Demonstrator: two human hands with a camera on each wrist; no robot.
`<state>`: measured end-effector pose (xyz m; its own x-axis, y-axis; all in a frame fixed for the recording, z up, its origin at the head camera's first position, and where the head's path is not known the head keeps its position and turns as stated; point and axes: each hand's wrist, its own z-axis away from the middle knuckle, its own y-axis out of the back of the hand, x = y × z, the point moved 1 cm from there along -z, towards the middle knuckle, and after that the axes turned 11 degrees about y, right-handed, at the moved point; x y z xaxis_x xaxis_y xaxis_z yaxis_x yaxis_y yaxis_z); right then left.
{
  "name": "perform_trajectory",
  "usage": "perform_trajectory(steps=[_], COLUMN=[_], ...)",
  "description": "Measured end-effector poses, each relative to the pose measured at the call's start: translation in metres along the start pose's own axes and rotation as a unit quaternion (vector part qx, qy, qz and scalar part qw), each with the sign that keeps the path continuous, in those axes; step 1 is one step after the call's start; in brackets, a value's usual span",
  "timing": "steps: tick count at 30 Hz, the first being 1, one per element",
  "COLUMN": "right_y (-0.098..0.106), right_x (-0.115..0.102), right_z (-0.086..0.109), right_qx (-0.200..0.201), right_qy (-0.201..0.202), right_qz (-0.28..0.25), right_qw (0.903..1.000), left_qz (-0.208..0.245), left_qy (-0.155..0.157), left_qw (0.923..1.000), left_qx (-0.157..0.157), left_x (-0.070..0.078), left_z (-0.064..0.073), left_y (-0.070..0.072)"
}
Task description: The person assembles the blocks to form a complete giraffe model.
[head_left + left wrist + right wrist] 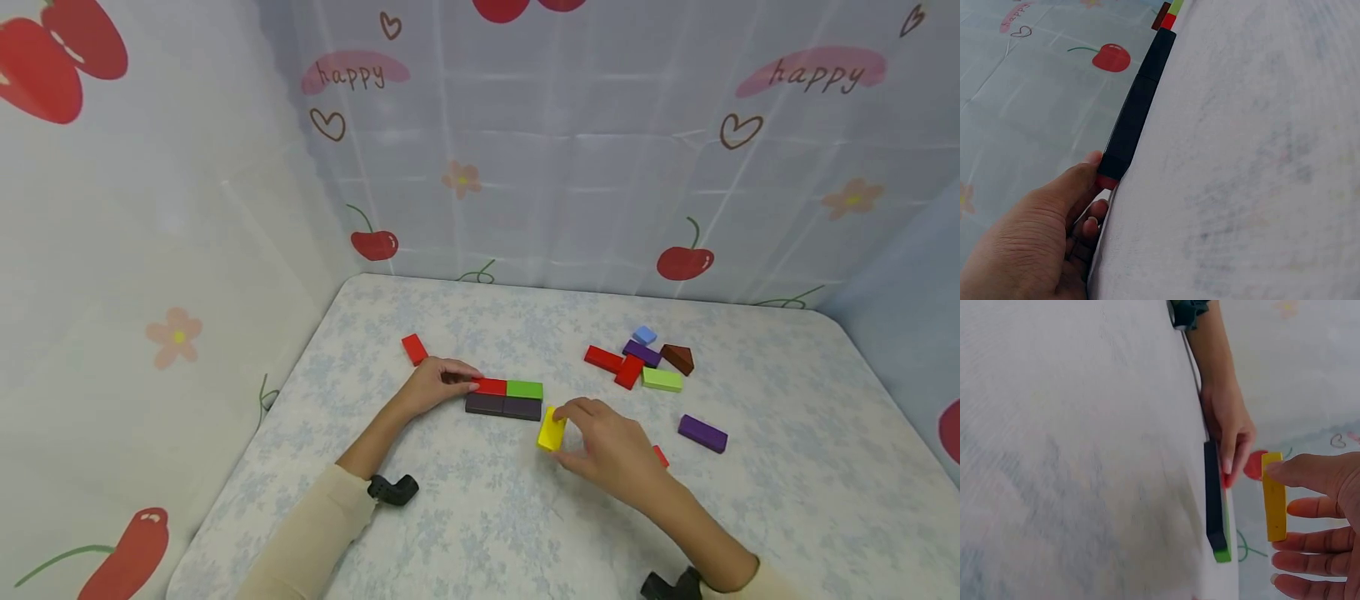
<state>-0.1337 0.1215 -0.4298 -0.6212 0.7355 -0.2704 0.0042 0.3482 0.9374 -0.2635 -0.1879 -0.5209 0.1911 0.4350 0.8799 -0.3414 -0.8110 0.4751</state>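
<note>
Two dark blocks (pixel 484 405) lie end to end on the table. Behind them, a red block (pixel 492 386) and a green block (pixel 525 389) form a second row touching the first. My left hand (pixel 441 387) has its thumb and index finger at the red block's left end, pinching it; the other fingers curl loosely below. My right hand (pixel 611 450) pinches a yellow block (pixel 551 430) between thumb and fingers, just right of the dark row. In the right wrist view the yellow block (pixel 1274 499) appears apart from the rows.
A lone red block (pixel 414 349) lies behind my left hand. At the back right is a loose group with red blocks (pixel 603 359), a purple, a blue, a light green block (pixel 662 380) and a brown triangle (pixel 678 359). Another purple block (pixel 702 433) lies nearer; a red piece (pixel 661 456) is partly hidden.
</note>
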Motion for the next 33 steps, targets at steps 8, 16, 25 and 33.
perform_trajectory(steps=[8,16,25,33], right_y=[-0.028,-0.05,-0.061,-0.06], right_x=[-0.025,-0.037,-0.039,-0.039], right_z=[-0.029,-0.05,-0.06,-0.06], right_qx=[-0.042,-0.051,-0.057,-0.071], right_qy=[0.052,0.086,0.103,0.093], right_qz=[-0.014,-0.016,-0.007,-0.024], right_qw=[0.9977,0.9949,0.993,0.9928], left_qz=[-0.01,-0.012,-0.008,-0.011], left_qy=[0.005,0.015,0.018,0.019], left_qw=[0.9999,0.9998,0.9998,0.9998], left_qx=[0.001,0.001,-0.002,0.001], left_x=[0.003,0.003,0.002,0.0], left_z=[-0.001,-0.001,-0.001,0.0], left_y=[-0.001,0.0,0.0,0.001])
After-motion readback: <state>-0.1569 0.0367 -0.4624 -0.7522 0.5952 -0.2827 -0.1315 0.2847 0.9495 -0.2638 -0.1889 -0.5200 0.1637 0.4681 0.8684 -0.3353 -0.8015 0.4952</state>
